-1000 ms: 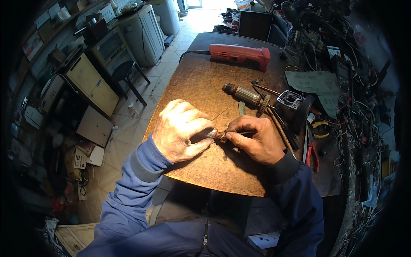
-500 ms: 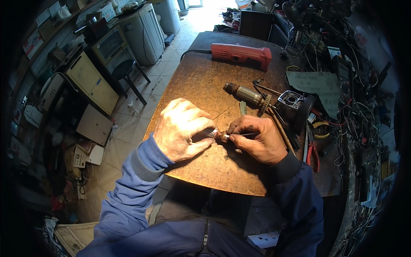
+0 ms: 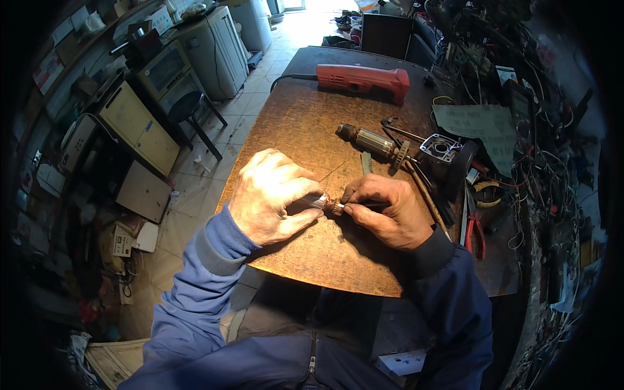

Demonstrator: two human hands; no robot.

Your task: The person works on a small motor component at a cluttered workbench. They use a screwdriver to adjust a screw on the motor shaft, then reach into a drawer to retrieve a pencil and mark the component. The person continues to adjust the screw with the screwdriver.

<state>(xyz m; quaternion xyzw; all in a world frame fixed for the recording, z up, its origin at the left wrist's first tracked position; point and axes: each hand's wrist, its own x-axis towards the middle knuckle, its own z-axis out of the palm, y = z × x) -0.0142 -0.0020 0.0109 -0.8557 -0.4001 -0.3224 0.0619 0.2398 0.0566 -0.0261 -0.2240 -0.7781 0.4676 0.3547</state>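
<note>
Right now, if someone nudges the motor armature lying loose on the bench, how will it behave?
The motor armature lies on its side on the flat brown benchtop, so it would probably roll. Its metal core and shaft suggest it is stiff and heavy for its size. Tools and parts sit close on its right, so it likely would not travel far that way.

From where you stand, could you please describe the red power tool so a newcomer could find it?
Start at the brown worktable. At its far edge lies the red power tool, a long plastic body with a black cord. It is the only red, fully cased item; the motor armature nearer is bare metal.
</note>
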